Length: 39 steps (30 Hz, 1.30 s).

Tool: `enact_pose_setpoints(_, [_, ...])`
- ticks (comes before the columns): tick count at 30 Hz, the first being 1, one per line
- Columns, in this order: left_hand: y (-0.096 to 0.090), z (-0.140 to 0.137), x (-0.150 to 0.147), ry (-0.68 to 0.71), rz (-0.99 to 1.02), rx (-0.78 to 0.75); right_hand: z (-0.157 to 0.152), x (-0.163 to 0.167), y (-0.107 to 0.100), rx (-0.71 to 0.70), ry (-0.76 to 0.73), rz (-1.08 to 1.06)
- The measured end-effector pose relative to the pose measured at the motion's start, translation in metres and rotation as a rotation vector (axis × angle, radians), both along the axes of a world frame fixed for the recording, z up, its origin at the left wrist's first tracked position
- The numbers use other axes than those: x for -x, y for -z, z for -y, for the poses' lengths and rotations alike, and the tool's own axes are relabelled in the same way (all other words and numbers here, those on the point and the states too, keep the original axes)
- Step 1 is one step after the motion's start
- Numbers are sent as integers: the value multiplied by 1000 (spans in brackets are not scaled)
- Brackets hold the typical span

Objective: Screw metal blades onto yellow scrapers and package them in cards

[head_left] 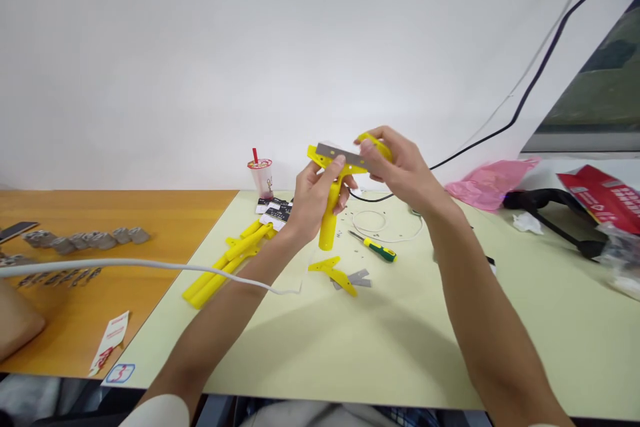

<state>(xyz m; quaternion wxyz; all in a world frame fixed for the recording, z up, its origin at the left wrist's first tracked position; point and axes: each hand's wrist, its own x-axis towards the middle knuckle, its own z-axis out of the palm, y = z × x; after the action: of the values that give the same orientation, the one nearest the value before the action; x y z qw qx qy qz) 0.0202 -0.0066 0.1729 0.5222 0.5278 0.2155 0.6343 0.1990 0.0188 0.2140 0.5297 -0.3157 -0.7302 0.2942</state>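
My left hand (315,197) grips a yellow plastic scraper (330,217) by its handle, held upright above the pale green table (380,340). A grey metal blade (340,154) lies across the scraper's head, my left thumb pressing on it. My right hand (400,170) pinches the blade's right end together with a yellow cover piece (376,144). Below the hands on the table lie another yellow cover piece (334,271) and loose grey blades (359,277).
A green and yellow screwdriver (376,247) and small screws lie beside a white cord loop (385,227). Yellow handles (227,267) are piled at left, near a drink cup (261,177). Pink bag (487,181), black tool (550,210) and red packet (603,197) sit at right. Orange table (100,260) holds metal parts.
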Motion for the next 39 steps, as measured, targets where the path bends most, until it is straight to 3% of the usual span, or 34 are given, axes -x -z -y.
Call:
enact_pose_setpoints(5, [-20, 3, -10, -101, 72, -69, 4, -21, -19, 80, -131, -386])
enact_pose_setpoints(9, [-14, 0, -11, -84, 38, -72, 5, -47, -20, 65, -52, -487])
enact_pose_setpoints(15, [-2, -8, -10, 10, -86, -16, 7, -56, -12, -94, 121, -231])
enact_pose_setpoints(19, [1, -14, -6, 50, -166, 7, 9, -45, -6, -192, 94, -57])
enact_pose_setpoints(30, [1, -26, 15, 25, -367, 45, 4, -23, 4, -184, 63, 52])
enact_pose_setpoints(39, [2, -26, 13, 36, -338, 28, 7, -8, 6, -140, 57, 122])
